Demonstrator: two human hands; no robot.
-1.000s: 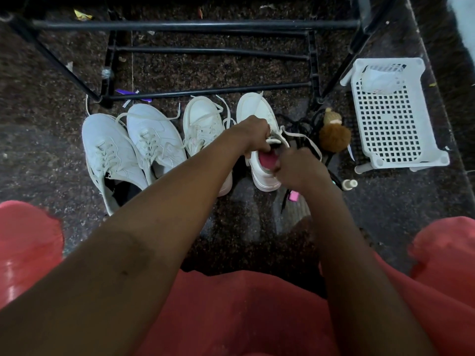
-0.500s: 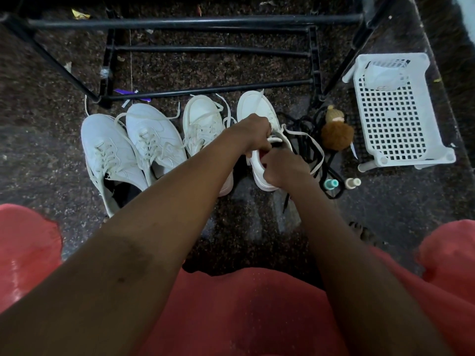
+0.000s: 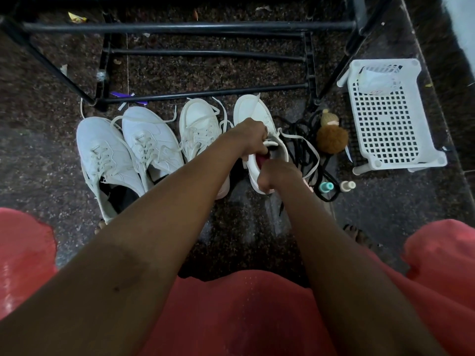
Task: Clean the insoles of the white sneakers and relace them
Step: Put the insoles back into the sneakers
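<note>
Several white sneakers stand in a row on the dark floor. Both my hands work on the rightmost sneaker (image 3: 253, 111). My left hand (image 3: 250, 137) grips its tongue and upper edge, holding the opening wide. My right hand (image 3: 276, 174) is curled at the heel opening around something pink (image 3: 262, 160), most of which is hidden inside the shoe. A loose white lace (image 3: 307, 147) trails off that shoe to the right. Its mate (image 3: 199, 124) stands just left of it. A second laced pair (image 3: 128, 150) sits farther left.
A black metal rack frame (image 3: 205, 92) stands behind the shoes. A white perforated basket (image 3: 385, 119) lies upside down at the right. A brown pom-pom toy (image 3: 331, 138), tangled black laces (image 3: 303, 140) and two small bottles (image 3: 336, 186) lie right of the shoe.
My right hand has gone deeper into the shoe's opening, covering most of the pink thing. The view has shifted slightly, and two small bottles now show at the right.
</note>
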